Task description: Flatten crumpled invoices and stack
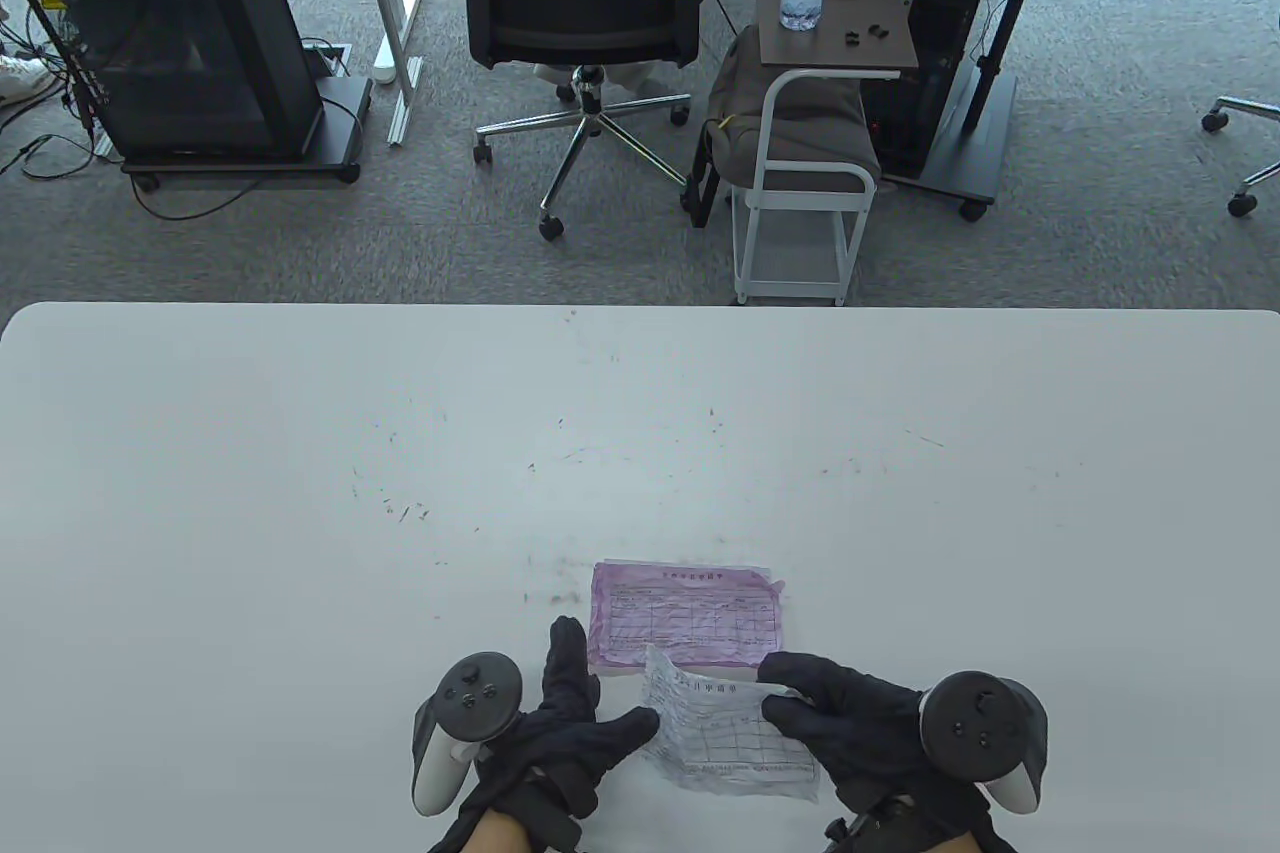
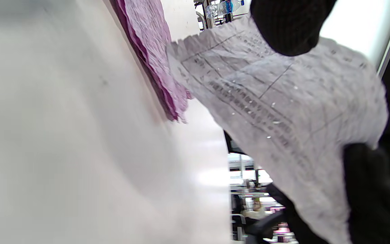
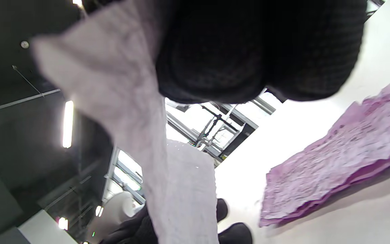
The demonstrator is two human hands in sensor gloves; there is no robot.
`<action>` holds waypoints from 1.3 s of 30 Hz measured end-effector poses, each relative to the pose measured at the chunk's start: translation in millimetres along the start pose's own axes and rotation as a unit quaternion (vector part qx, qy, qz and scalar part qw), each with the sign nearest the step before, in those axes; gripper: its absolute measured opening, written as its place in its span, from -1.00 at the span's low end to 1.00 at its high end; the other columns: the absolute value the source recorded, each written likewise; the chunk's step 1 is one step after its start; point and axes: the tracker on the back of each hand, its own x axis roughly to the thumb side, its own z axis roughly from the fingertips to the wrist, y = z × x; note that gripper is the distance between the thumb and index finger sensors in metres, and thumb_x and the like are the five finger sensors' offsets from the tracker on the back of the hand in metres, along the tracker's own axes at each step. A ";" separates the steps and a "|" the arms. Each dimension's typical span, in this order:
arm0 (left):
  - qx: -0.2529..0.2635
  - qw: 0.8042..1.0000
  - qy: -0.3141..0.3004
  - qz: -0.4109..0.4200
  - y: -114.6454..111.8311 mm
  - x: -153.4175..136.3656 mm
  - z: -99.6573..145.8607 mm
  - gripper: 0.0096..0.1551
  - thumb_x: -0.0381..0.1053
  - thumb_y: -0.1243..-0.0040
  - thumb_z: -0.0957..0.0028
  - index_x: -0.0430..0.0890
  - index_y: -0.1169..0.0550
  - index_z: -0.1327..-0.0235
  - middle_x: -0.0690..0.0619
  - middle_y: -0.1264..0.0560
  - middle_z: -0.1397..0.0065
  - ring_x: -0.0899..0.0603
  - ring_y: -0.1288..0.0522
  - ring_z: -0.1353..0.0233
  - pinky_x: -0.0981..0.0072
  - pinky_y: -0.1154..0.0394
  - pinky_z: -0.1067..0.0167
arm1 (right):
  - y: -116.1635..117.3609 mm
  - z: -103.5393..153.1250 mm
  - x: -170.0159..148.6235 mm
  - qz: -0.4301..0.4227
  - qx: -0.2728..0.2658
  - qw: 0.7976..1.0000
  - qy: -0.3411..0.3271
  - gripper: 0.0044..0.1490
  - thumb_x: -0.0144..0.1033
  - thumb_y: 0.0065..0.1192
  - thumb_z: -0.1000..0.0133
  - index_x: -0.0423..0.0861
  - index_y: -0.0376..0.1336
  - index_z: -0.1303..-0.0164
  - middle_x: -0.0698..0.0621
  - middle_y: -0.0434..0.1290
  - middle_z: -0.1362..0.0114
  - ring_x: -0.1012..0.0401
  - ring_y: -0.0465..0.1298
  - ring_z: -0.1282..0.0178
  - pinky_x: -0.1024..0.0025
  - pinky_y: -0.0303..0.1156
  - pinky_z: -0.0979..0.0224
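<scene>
- White invoice: crumpled sheet near the table's near edge, held between both hands; its far edge overlaps the pink stack's near edge in the table view. The wrist views show it lifted off the table.
- Left hand: thumb on the invoice's left edge, holding it; the other fingers extend forward, beside the stack's near-left corner.
- Right hand: fingers closed on the invoice's right edge, pinching it.
- Pink stack: wrinkled pink invoices lying flat, centred near the near edge, just beyond the hands.
- Trackers: one strapped to each hand's back.
</scene>
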 end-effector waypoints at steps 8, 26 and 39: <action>-0.095 0.976 -0.031 0.193 -17.5 -6.7 -7.6 0.08 -0.01 -0.13 -0.36 0.16 0.48 -0.32 -0.34 0.04 -0.62 -0.23 -0.46 -0.43 -0.12 -0.44 -0.38 | -9.2 1.6 -11.3 -0.066 -0.004 0.998 0.018 -0.51 -0.31 0.35 -0.14 -0.15 0.32 -0.25 -0.11 0.62 0.02 0.16 0.63 0.24 0.15 0.64 0.08; 0.083 0.959 -0.115 -0.246 -6.5 45.8 13.4 -0.37 -0.21 -0.11 -0.26 -0.18 -0.24 -0.59 -0.20 -0.04 -0.62 -0.27 -0.51 -0.34 -0.24 -0.42 -0.30 | -3.2 6.7 -34.2 0.048 -0.058 0.987 0.143 -0.32 -0.38 0.37 -0.13 -0.27 0.16 -0.41 -0.21 0.54 -0.13 0.11 0.61 0.14 0.12 0.62 0.03; 0.049 0.922 0.001 -0.385 5.8 52.7 -30.2 -0.32 -0.12 -0.08 -0.30 -0.22 -0.18 -0.64 -0.22 0.04 -0.63 -0.57 -0.23 -0.48 -0.30 -0.33 -0.28 | 7.1 -53.6 -31.3 0.239 -0.008 0.949 0.208 -0.21 -0.40 0.36 -0.14 -0.30 0.06 -0.49 -0.21 0.54 -0.15 0.09 0.61 0.12 0.10 0.62 0.02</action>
